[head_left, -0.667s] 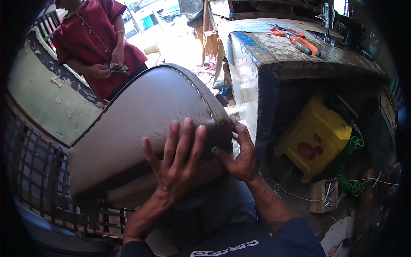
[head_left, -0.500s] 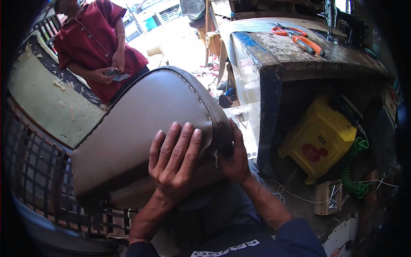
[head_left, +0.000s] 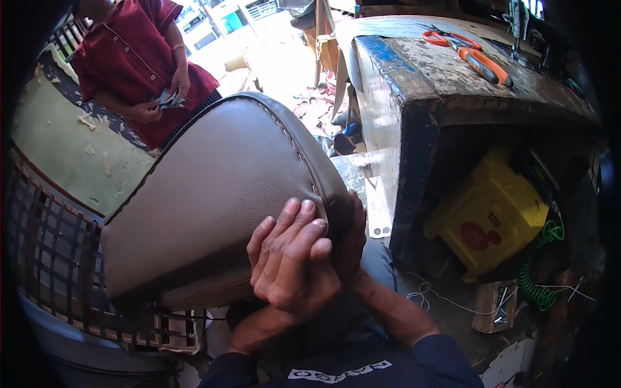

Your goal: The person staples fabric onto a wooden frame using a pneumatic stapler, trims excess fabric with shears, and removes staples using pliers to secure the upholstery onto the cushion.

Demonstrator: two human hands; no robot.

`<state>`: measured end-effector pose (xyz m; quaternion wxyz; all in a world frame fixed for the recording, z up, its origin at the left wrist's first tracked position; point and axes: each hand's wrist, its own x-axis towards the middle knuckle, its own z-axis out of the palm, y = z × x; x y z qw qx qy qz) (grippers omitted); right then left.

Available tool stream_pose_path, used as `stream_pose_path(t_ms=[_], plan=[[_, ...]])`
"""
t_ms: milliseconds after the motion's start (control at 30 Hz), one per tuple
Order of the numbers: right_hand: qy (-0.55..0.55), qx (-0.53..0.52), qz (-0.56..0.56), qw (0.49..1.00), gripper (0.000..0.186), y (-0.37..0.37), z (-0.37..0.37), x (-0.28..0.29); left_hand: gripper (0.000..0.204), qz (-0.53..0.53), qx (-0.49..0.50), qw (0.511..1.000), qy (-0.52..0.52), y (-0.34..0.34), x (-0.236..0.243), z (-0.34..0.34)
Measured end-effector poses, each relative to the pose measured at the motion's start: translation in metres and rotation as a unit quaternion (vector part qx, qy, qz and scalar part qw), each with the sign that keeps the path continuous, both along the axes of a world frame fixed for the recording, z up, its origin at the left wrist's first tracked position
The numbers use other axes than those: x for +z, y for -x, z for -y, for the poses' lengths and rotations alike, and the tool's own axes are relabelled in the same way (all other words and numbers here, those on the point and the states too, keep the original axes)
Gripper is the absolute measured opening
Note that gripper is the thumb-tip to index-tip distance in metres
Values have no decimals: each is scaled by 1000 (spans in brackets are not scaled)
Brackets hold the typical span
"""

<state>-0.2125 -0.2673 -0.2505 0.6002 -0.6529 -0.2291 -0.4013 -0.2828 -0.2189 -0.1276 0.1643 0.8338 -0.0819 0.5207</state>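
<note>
A padded seat (head_left: pixel 213 174) with a brown leather-like cover rests tilted before me, over my lap. A stitched seam runs along its upper right edge, beside a darker side band. My left hand (head_left: pixel 291 258) is closed at the seam's lower end, fingers bent and pressed together on the edge of the cover. What lies under those fingertips is hidden. My right hand (head_left: pixel 352 249) is held round the seat's right side, against the dark band. Most of its fingers are out of sight behind the seat and my left hand.
Orange-handled pliers (head_left: pixel 485 66) and scissors (head_left: pixel 446 39) lie on a worn workbench (head_left: pixel 414 77) at right. Under it are a yellow plastic stool (head_left: pixel 491 213) and a green coiled hose (head_left: pixel 533 278). A person in a red shirt (head_left: pixel 132 58) stands at far left, beside a pale green panel (head_left: pixel 77 142).
My left hand has gone from lying flat on the cover to bent fingers at the seam, now covering the white thread end. My right hand is more hidden. The view has shifted slightly.
</note>
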Motion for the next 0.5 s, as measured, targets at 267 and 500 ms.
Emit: stream_pose_path(t_ms=[267,500], plan=[[23,-10,17,1000,86,-4,2,-5,26,-5,10,988,-153,2,-23,-26],[28,-2,-3,1000,75,-16,-4,13,27,24,40,980,-192,-24,-28,-42]])
